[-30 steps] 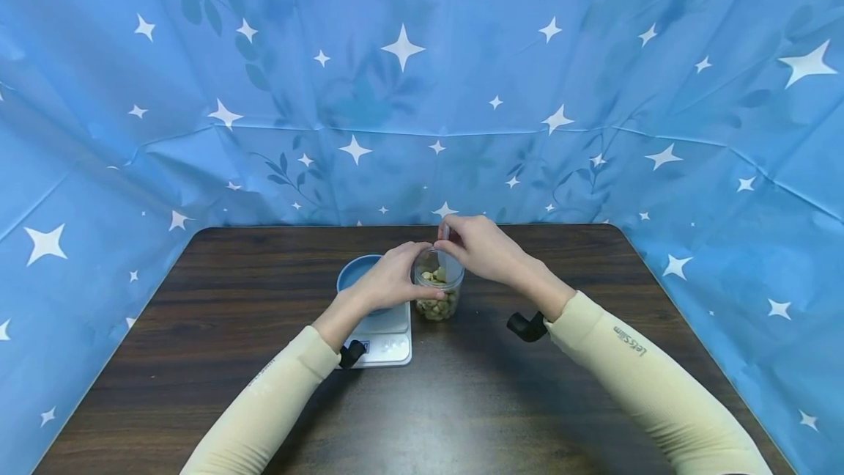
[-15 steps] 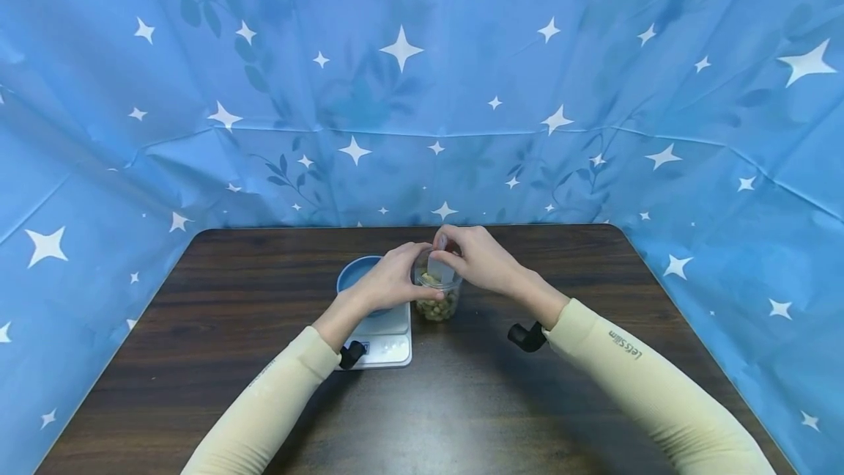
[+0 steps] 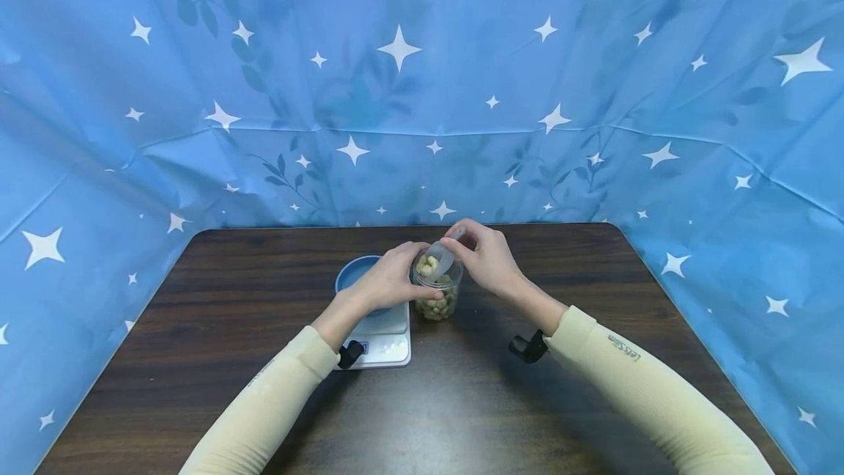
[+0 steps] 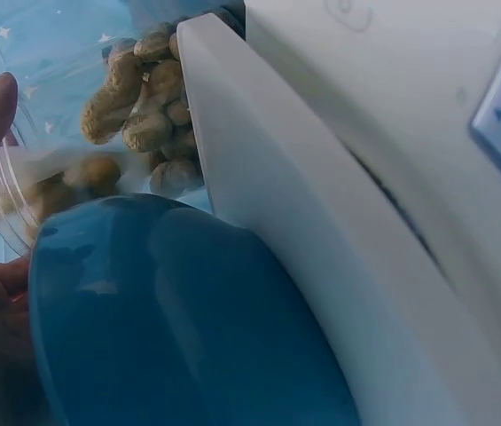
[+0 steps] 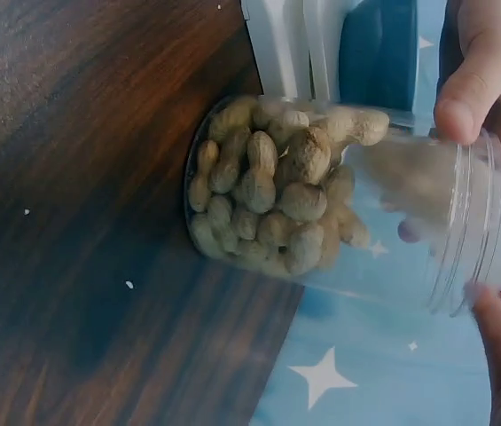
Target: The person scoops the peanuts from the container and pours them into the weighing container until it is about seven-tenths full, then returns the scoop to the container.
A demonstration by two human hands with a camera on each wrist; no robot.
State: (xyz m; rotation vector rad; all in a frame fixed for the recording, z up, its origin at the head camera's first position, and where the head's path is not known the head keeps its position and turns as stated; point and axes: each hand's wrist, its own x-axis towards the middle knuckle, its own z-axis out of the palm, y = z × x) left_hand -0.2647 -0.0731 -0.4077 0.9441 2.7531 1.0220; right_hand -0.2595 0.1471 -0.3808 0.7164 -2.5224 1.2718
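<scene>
A clear jar (image 5: 365, 277), part filled with unshelled peanuts (image 5: 272, 191), stands on the dark table. My left hand (image 3: 390, 281) grips it near the rim, thumb on the near side and fingers round the back. With thumb and fingertips my right hand (image 3: 491, 262) pinches the handle of a translucent scoop (image 3: 445, 260), which slants at the mouth of the jar. Pale peanuts (image 3: 426, 264) lie at the scoop's blade. In the right wrist view the scoop's load shows blurred through the jar wall. A blue bowl (image 4: 179, 311) sits left of the jar, partly behind my left hand.
Under the bowl is a white kitchen scale (image 3: 389, 349), close beside the jar; the left forearm partly covers it. Small white crumbs (image 5: 129, 285) dot the wooden table (image 3: 501, 402). A blue star-patterned curtain (image 3: 422, 94) hangs behind the table's far edge.
The scoop went down into the jar, then tilted, and peanuts now show at its blade. My right hand moved down and turned with it. The left hand kept its grip on the jar.
</scene>
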